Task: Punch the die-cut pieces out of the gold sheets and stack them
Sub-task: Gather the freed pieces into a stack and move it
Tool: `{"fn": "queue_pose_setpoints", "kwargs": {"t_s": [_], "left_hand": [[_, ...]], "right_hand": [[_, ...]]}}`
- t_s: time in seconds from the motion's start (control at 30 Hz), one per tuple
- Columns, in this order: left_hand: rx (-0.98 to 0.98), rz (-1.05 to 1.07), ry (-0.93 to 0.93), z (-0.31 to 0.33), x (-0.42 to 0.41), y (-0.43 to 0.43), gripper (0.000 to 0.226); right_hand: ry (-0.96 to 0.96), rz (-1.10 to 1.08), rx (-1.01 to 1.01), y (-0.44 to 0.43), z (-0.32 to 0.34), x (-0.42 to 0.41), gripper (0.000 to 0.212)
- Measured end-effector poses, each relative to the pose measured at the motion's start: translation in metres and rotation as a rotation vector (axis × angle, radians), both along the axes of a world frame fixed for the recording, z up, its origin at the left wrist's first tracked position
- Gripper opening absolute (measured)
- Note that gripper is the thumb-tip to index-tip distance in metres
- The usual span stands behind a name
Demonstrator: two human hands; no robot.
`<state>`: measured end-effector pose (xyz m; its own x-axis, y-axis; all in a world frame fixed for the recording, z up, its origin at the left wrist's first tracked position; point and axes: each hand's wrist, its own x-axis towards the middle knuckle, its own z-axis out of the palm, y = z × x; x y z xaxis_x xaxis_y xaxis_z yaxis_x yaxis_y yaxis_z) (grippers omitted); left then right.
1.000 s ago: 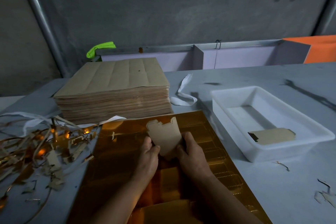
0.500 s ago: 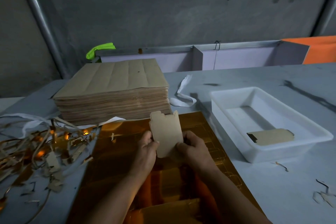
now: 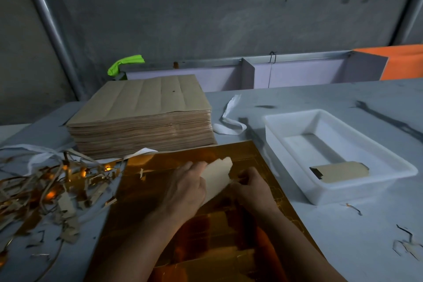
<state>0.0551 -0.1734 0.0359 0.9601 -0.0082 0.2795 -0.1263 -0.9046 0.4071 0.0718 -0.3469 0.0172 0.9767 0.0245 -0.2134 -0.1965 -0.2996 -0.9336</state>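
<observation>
A shiny gold sheet (image 3: 164, 165) with die-cut outlines lies flat on the table in front of me. My left hand (image 3: 183, 188) grips a punched-out piece (image 3: 217, 178), brown side up, tilted low over the sheet. My right hand (image 3: 249, 186) pinches the piece's right edge with its fingertips. One earlier punched piece (image 3: 341, 173) lies in the white tray (image 3: 286, 149) to the right. A tall stack of brown-backed sheets (image 3: 142, 117) stands behind the gold sheet.
A tangle of gold and brown offcut strips (image 3: 45, 188) covers the table at the left. A white strap (image 3: 229, 121) lies between the stack and the tray. Small scraps (image 3: 407, 245) lie at the right edge. A low divider wall (image 3: 297, 71) runs along the back.
Both hands have lowered and tilted the punched piece from upright down toward the gold sheet. The left hand now covers more of it.
</observation>
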Motion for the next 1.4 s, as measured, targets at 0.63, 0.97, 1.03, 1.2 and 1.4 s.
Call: {"fn": "queue_pose_setpoints", "kwargs": {"t_s": [0.63,0.97,1.03,1.2,1.4], "left_hand": [[0.114,-0.093,-0.008,-0.01,-0.001,-0.006,0.046],[-0.242,-0.034,0.222,0.01,0.006,-0.005,0.039],[-0.313,-0.034,0.289,0.017,0.005,-0.006,0.036],[-0.947,0.088,0.424,0.026,0.002,-0.002,0.022],[-1.483,0.174,0.632,0.023,0.0,0.001,0.051]], "right_hand": [[-0.416,0.116,-0.158,0.008,-0.002,0.002,0.035],[0.004,0.176,0.348,-0.005,0.002,-0.003,0.018],[0.014,0.166,0.384,-0.006,0.003,-0.003,0.009],[0.093,0.057,0.51,-0.011,0.006,0.0,0.009],[0.156,0.004,0.618,-0.016,0.004,0.004,0.01]]}}
